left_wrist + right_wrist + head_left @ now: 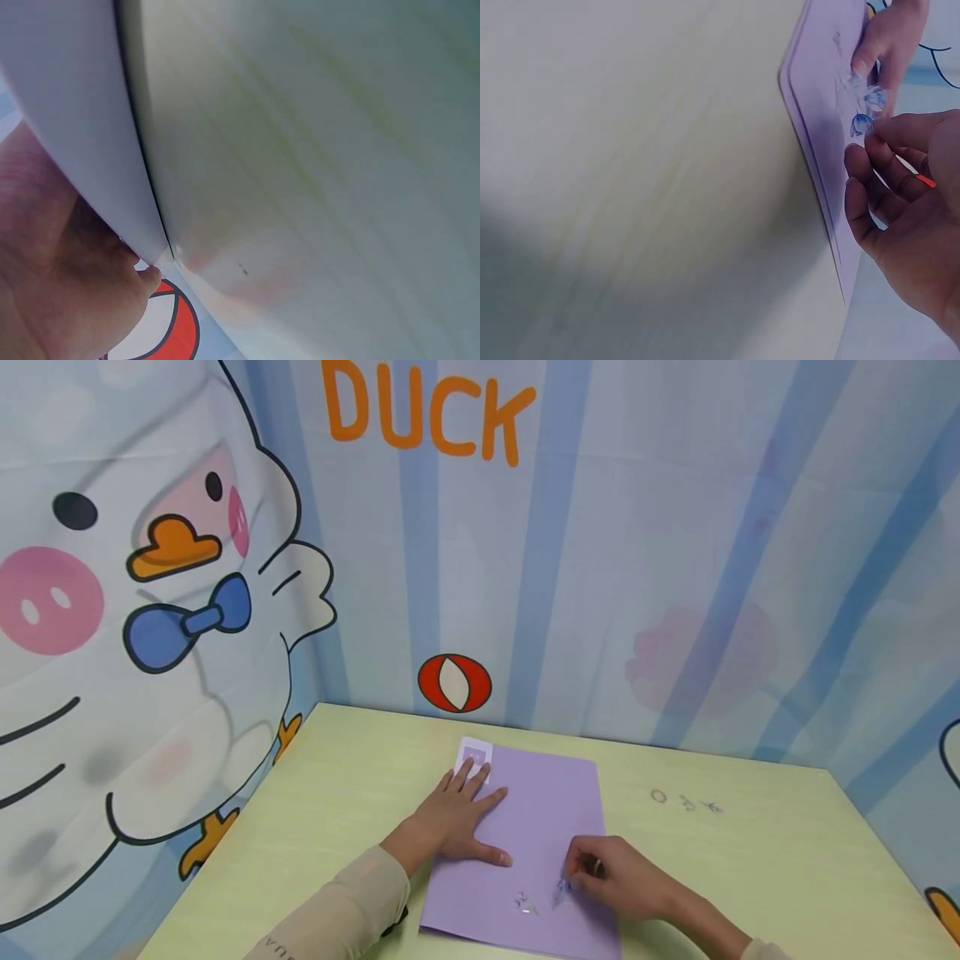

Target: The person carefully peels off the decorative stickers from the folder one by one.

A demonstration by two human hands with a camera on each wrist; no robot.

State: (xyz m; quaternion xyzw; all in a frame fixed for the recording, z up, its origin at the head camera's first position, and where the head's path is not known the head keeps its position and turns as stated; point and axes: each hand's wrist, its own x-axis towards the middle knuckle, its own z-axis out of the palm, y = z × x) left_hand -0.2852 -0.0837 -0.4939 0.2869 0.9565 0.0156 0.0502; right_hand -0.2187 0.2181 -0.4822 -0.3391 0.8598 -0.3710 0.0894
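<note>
The fingers [907,133] of the right hand [618,877] are together, pinching a clear sticker with blue flowers [561,892]; in the head view this sits at the lower centre of the frame, over the lower right part of a purple folder [551,802]. In the right wrist view the blue blooms stand out from the fingertips at the upper right, and the remaining fingers curl loosely beneath. Whether the sticker's far end touches the folder, I cannot tell.

The left hand [459,821] lies flat on the folder's left side, its fingers spread apart and the thumb stretched toward the centre. Its longest fingers reach over a white card [473,749] with a purple square, at the folder's top left corner.

Just left of the pinched sticker, a small cluster of shiny decorations [525,903] lies on the folder; their shapes are too small to make out. The folder rests on a pale yellow-green counter [780,877]. Right of centre on it lie three small pieces [686,803] in a row, the leftmost ring-shaped. Behind, a blue striped backdrop [480,568] shows orange "DUCK" lettering at the top, a large cartoon duck [172,710] at the left and a red-and-white ball [454,683].
</note>
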